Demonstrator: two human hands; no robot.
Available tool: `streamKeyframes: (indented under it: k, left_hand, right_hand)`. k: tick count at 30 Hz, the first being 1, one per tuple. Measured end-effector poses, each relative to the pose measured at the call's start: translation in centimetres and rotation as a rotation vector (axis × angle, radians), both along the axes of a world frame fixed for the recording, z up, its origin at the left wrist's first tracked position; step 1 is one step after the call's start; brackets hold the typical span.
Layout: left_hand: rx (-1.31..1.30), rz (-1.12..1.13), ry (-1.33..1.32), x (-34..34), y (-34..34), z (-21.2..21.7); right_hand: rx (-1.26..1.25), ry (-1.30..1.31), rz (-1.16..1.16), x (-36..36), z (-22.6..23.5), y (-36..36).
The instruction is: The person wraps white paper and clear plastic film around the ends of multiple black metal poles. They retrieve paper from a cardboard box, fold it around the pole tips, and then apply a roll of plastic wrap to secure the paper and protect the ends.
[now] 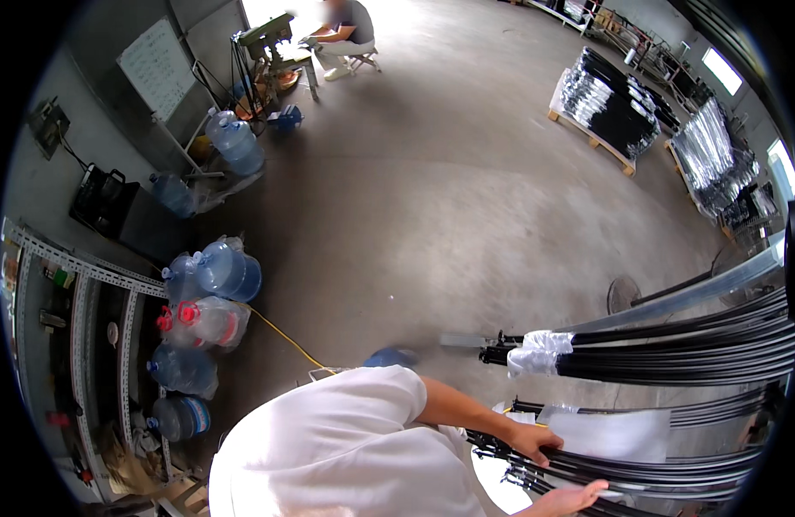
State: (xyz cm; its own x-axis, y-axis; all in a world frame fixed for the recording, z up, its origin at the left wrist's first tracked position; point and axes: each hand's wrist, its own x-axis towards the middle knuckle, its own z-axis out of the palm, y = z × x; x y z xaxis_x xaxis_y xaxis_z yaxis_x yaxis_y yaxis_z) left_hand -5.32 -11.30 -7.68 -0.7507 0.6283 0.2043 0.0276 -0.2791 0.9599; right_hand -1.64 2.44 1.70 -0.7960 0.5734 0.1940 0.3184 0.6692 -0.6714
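Observation:
Long thin black rods (656, 470) lie in a bundle at the lower right, their near ends beside my white shirt. My left hand (533, 440) reaches across from above and is closed over the bundle near those ends; part of its fingers is hidden. Just below it, my right hand (574, 497) is open at the bundle's lower side, fingers stretched out and palm partly turned up. Whether it touches the rods, I cannot tell. A white wrapping sheet (608, 433) lies beside the left hand, next to other rods. Farther up, another black bundle (664, 358) is wrapped near its end in clear plastic (540, 351).
A metal bar (673, 302) and a round fan-like object (623, 295) stand beyond the rods. Blue water bottles (229, 269) and a metal shelf rack (79, 362) line the left. Wrapped stacks on pallets (604, 151) stand far right; a seated person (350, 34) works beside a machine.

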Motion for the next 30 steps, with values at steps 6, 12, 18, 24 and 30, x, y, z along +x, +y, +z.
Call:
streamKeyframes:
  k: [6, 12, 18, 24, 30]
  left_hand:
    - [0.023, -0.095, -0.018, -0.1, -1.2, -0.7]
    - [-0.028, 0.046, 0.094, -0.3, -1.3, -1.6]
    - [-0.142, -0.072, 0.083, 0.6, -2.8, -1.6]
    - [-0.202, 0.1, -0.049, 1.6, -10.1, -2.4]
    - [-0.011, 0.289, -0.698, 3.3, -20.1, -3.9]
  right_hand:
    - [0.219, 0.722, -0.15, 2.7, -1.6, 5.8]
    - [0.076, 1.121, 0.091, 5.0, 5.6, -1.3]
    - [-0.294, 0.438, 0.672, 5.7, 0.9, -13.7]
    - [-0.402, 0.303, 0.814, 2.4, 0.0, -18.5]
    - [-0.964, 0.195, 0.512, -0.5, -1.3, -16.9]
